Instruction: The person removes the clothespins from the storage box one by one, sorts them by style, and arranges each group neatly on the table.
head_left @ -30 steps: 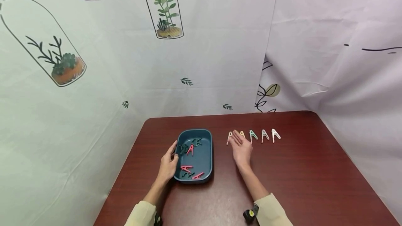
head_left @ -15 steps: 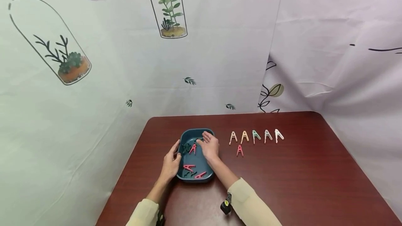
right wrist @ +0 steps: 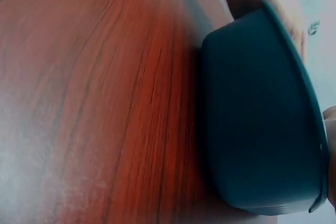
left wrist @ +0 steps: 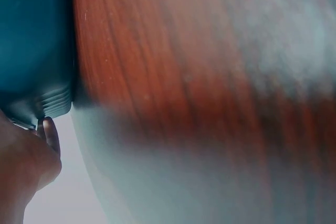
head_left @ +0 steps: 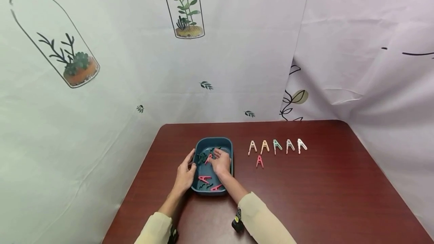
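Note:
A dark blue plastic tub [head_left: 232,172] stands on the table, holding red clothespins [head_left: 204,178] and dark green clips [head_left: 205,186]. My left hand [head_left: 184,176] grips its left side, thumb at the rim and fingers along the outer wall. My right hand [head_left: 221,164] reaches inside, its thumb touching the upper red clothespin [head_left: 208,158]; whether it pinches this one is unclear. In the right wrist view the tub wall [right wrist: 257,119] hides most of the right hand. To the tub's right lies a row of pale clothespins [head_left: 277,145], with one red clothespin [head_left: 259,161] below it.
The table [head_left: 305,195] is dark reddish wood and extends to the right of the tub. Behind it hangs a white curtain [head_left: 223,59] printed with plants in glass jars. The table's left edge runs close to the left forearm.
My right hand moved left from the clothespin row, over the tub, then down into it. A red clothespin now shows below the row. My left hand stays at the tub.

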A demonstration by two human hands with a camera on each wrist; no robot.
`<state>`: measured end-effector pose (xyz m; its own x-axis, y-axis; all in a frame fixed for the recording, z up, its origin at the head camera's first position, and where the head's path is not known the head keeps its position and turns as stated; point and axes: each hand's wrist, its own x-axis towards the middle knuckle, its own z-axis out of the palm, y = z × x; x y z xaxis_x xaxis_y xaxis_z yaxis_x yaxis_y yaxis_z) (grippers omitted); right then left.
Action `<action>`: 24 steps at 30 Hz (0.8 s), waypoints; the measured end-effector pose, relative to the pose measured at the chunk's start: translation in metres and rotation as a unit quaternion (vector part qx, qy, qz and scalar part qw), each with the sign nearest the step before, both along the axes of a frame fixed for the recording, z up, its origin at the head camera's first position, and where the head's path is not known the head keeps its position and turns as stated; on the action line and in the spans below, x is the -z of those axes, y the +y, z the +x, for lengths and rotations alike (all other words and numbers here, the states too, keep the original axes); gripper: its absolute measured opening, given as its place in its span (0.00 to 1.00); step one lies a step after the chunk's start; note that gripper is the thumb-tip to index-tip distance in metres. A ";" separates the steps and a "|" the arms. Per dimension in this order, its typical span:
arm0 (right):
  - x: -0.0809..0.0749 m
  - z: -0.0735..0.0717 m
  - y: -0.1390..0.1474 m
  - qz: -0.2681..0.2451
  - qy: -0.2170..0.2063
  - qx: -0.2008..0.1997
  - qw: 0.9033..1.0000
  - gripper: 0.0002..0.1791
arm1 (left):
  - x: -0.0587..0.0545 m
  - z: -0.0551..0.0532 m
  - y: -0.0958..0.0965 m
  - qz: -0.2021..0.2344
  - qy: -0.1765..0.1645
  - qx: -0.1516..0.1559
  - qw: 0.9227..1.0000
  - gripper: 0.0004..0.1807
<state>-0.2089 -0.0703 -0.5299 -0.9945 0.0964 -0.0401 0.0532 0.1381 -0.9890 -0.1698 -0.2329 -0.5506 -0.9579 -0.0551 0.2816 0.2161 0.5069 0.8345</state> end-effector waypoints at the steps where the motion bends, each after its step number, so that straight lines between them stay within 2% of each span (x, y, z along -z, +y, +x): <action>1: 0.000 0.000 0.000 0.011 -0.004 -0.003 1.000 0.28 | -0.001 0.000 0.000 0.000 0.000 0.001 1.000 0.35; 5: -0.001 -0.003 -0.002 0.067 -0.015 -0.016 0.997 0.29 | -0.002 -0.001 0.000 -0.002 0.000 0.003 1.000 0.35; 9: 0.003 -0.006 -0.003 0.107 0.003 -0.025 0.994 0.28 | 0.000 -0.001 0.000 -0.004 0.000 0.000 1.000 0.35; 17: 0.006 -0.009 -0.004 0.135 0.039 -0.029 0.990 0.27 | 0.001 -0.001 0.000 -0.006 -0.002 -0.001 1.000 0.34; 24: 0.009 -0.009 -0.004 0.145 0.062 -0.028 0.987 0.21 | 0.002 0.000 0.001 -0.010 0.003 -0.006 1.000 0.34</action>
<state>-0.2182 -0.0741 -0.5385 -0.9942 0.0303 0.1032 -0.0813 0.4164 -0.9055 -0.1703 -0.2321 -0.5524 -0.9556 -0.0609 0.2882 0.2145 0.5269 0.8224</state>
